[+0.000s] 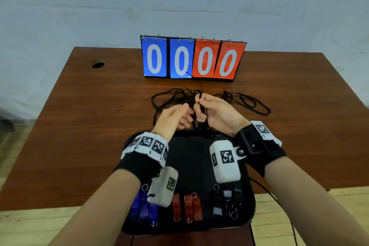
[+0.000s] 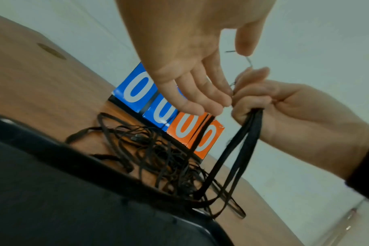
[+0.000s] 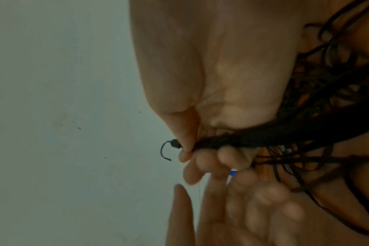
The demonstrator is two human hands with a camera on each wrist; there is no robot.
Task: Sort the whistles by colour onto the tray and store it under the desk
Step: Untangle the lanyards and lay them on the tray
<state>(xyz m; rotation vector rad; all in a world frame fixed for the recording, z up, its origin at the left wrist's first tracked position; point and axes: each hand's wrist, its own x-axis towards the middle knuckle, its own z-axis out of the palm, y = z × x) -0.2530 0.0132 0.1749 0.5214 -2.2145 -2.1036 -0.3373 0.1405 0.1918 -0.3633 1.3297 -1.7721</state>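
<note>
A black tray (image 1: 191, 166) sits at the desk's near edge, partly over it. On it lie blue whistles (image 1: 142, 208) at left, red whistles (image 1: 187, 206) in the middle and black whistles (image 1: 225, 201) at right. Above the tray's far rim my right hand (image 1: 215, 114) grips a bundle of black lanyards (image 1: 201, 106) in its fist, and the cords trail down to the table. In the left wrist view the right hand (image 2: 284, 103) holds the lanyards (image 2: 242, 133). My left hand (image 1: 176, 116) hovers beside it with straight fingers (image 2: 200, 99), holding nothing.
More black lanyards (image 1: 249, 104) lie tangled on the brown desk (image 1: 79, 126) beyond the tray. A blue and red flip scoreboard (image 1: 192, 59) showing zeros stands at the back edge. A cable hole (image 1: 98, 65) is at the far left. Wooden floor shows below the desk.
</note>
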